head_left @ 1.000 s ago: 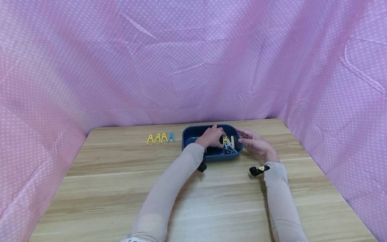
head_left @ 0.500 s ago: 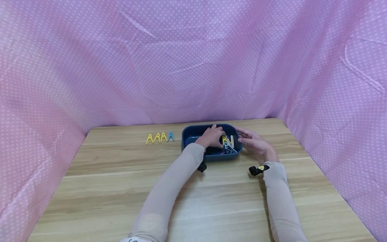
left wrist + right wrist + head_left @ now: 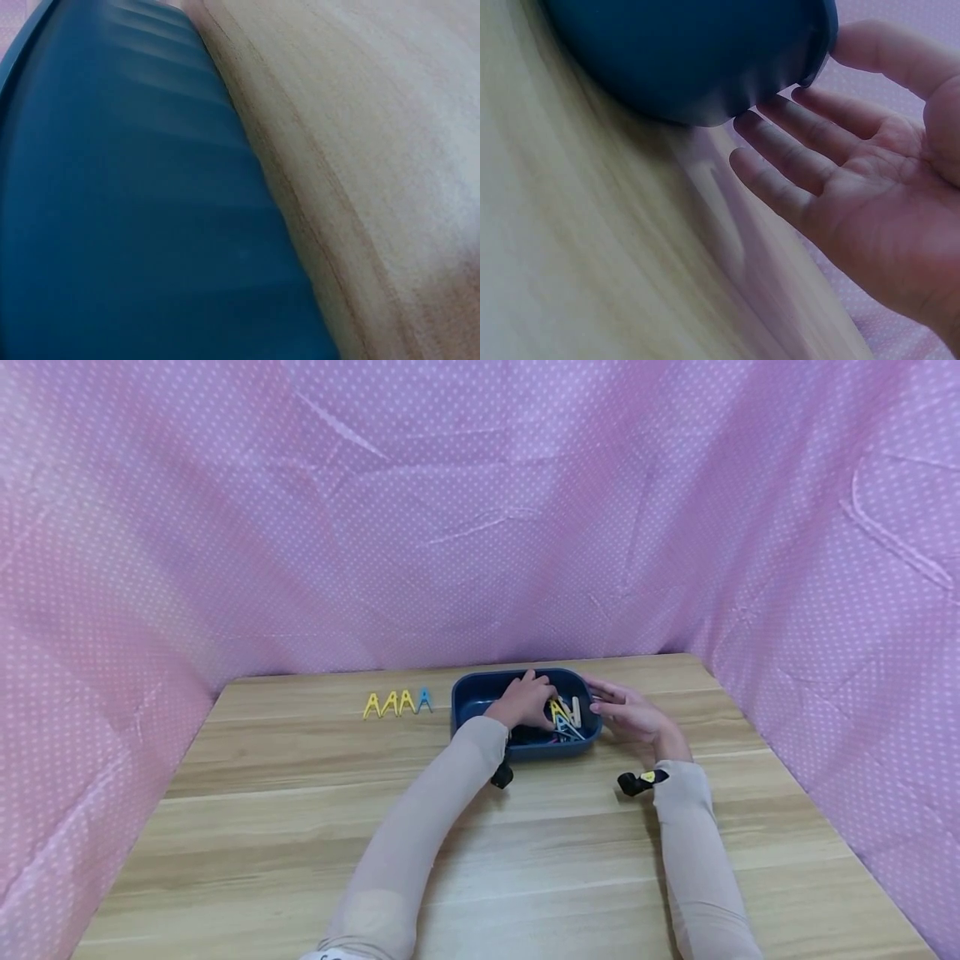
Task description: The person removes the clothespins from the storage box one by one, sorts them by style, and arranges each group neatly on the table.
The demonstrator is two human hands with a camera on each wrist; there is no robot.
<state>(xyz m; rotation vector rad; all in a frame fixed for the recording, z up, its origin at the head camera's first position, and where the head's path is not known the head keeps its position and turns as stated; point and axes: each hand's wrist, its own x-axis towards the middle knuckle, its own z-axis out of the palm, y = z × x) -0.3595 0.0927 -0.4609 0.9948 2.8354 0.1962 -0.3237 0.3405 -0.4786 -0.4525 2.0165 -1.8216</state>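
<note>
In the head view my left hand reaches down into a dark blue rectangular bin. Its thumb and fingers are around a yellow clothespin; I cannot tell whether they pinch it. A blue clothespin and a pale wooden clothespin lie beside it in the bin. My right hand is at the bin's right end, thumb at the rim. The right wrist view shows that hand's palm facing the bin, fingers nearly straight, tips close to the outer wall. The left wrist view shows only the bin's side and wood.
Left of the bin, three yellow clothespins and one blue clothespin stand in a row on the wooden table. Pink dotted cloth hangs behind and beside the table.
Both hands stay nearly in place. The yellow and blue clothespins by the left fingers have shifted slightly inside the bin, and more of the yellow one shows.
</note>
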